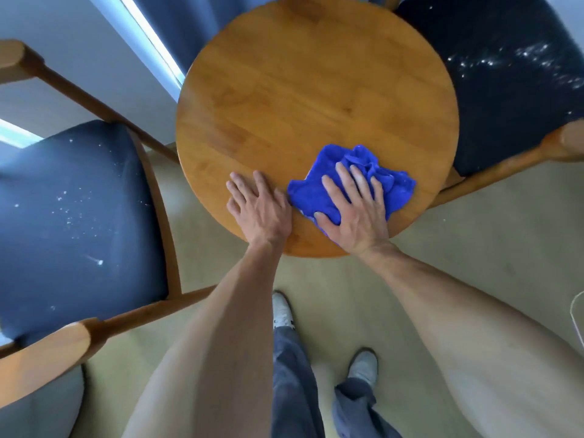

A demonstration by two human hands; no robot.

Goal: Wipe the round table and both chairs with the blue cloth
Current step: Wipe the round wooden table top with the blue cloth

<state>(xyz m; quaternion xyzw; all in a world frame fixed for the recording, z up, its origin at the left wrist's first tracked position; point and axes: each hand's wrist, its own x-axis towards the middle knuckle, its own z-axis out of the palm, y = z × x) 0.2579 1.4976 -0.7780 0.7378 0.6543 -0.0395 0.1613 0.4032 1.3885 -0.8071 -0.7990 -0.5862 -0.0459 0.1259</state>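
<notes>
Pale wood floor (442, 248) runs under a round wooden bench (309, 90), seen from above. Your right hand (354, 210) lies flat w/ fingers spread, pressing the blue cloth (319, 191) onto the bench's near-right part. Your left hand (259, 207) rests open on the bench's near edge, just left of the cloth. Left of the bench, a dark-seated chair (79, 216) w/ white specks; right of it, a second chair (505, 74), also speckled, cut off by frame edge.
</notes>
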